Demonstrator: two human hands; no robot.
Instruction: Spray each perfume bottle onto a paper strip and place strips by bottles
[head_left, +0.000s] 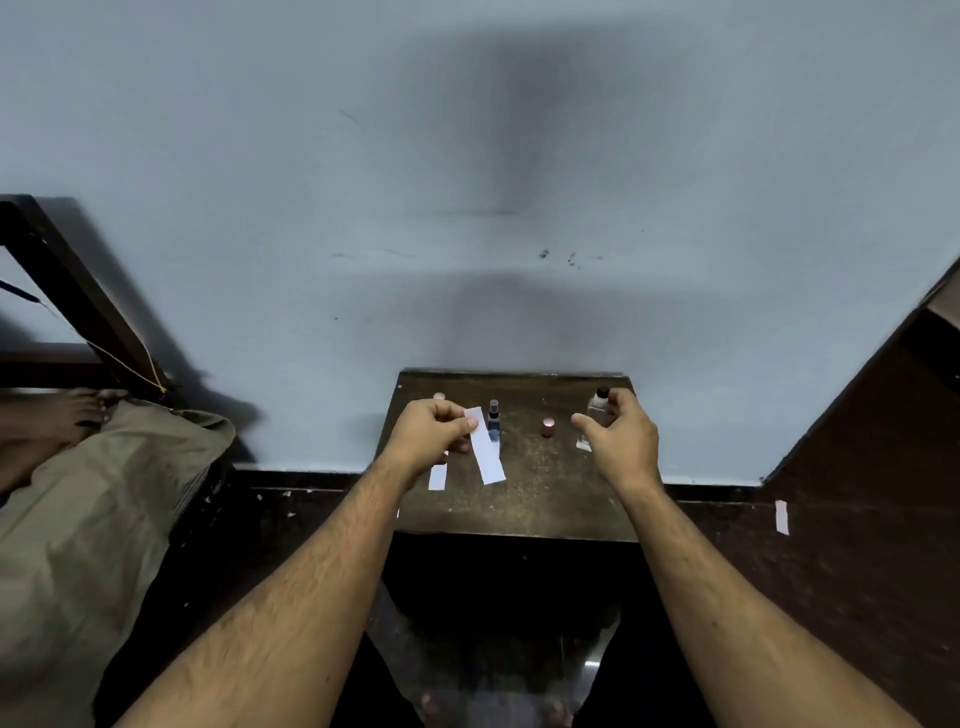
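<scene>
The left hand pinches a white paper strip at its top end between thumb and curled fingers; the strip hangs with its long axis running from the far end down toward the near edge of the table, tilted slightly right at the bottom. Its upper part overlaps a dark bottle standing upright just behind it. A second strip lies flat on the table below the left hand, long axis pointing away from the person, close to the table's left edge. A pink cap stands alone at mid-table, apart from both hands. The right hand is at a clear bottle with a black top near the far right corner; fingers curve around its right side and the thumb points left, but actual contact cannot be confirmed. Another pink cap shows just beyond the left knuckles, near the far left corner. The table's far edge meets the wall; its near half is bare brown surface. A further strip lies on the floor to the right, well apart from the table.
</scene>
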